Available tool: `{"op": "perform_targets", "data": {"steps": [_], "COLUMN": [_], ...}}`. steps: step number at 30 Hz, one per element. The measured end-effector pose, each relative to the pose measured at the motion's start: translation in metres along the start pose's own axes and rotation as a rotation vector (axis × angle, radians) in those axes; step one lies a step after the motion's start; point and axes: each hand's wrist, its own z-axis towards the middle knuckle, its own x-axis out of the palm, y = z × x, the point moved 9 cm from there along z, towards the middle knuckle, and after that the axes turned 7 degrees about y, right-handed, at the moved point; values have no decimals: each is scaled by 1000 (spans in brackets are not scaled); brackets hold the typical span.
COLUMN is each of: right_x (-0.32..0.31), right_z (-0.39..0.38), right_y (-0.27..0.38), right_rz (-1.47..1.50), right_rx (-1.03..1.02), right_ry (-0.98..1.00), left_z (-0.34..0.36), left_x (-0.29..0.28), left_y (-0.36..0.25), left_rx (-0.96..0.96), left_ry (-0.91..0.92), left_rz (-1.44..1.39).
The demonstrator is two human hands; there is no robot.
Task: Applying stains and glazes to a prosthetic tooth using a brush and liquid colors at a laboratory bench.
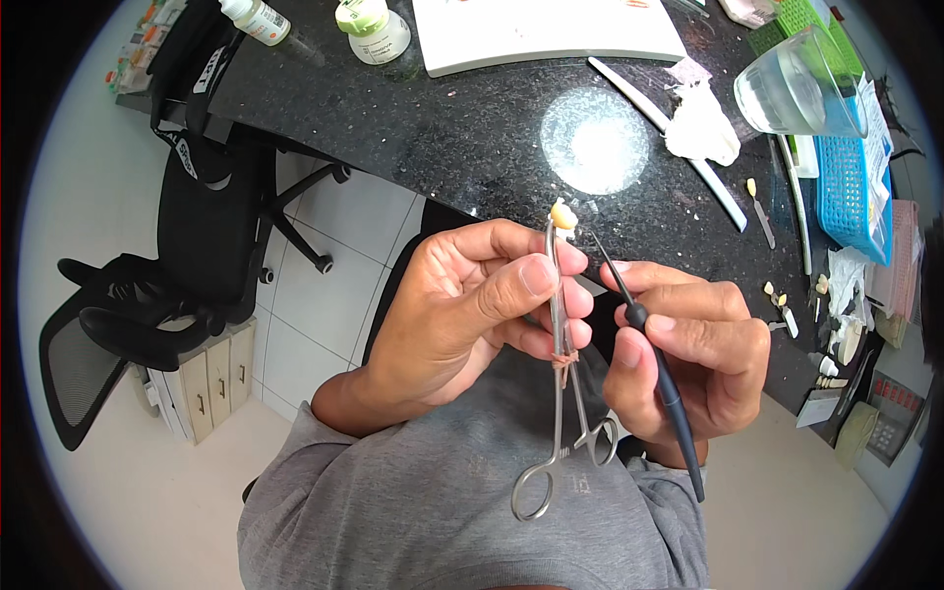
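Note:
My left hand [447, 300] is closed around a metal hemostat [558, 418], its finger rings hanging down in front of my grey shirt. At the jaw end sits a small yellowish tooth-shaped piece [562, 215] with white bits around it. A reddish-brown band is wrapped round the hemostat's shanks below my fingers. In my right hand [703, 339] is a black-handled pointed tool [673, 395], held like a pen. Its thin tip points up and left, just right of the tooth-shaped piece and apparently apart from it.
On the black speckled countertop [413, 138] lie a white board [551, 39], a long pale spatula [723, 192] and crumpled white tissue [703, 123]. To the right stand a clear cup [787, 88] and a blue basket [851, 187]. A green-lidded jar [379, 39] is at the back; a black chair [211, 216] stands left.

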Motion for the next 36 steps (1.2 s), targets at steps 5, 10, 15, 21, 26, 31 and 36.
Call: {"op": "perform_targets", "data": {"steps": [5,10,15,21,26,31,36], "right_x": [2,5,3,-8,-5,5,7], "right_z": [3,5,1,2,3,5,4], "right_y": [1,-1,-2,3,3,3,1], "right_rz": [-55,-82,-2,-38,-13,8,-25], "right_rx": [-19,27,13,84,70,-1,-9], "right_ry": [-40,-16,-8,73,82,45,15], "left_z": [2,3,2,1,3,4,6], "left_x": [-1,0,1,-5,-6,-4,-5], "left_y": [2,1,0,3,2,2,0], "left_rx": [-5,-3,-8,-50,-44,-8,13], "left_ry": [34,55,56,16,21,39,52], "left_rz": [-49,-14,-1,65,122,114,118]}}
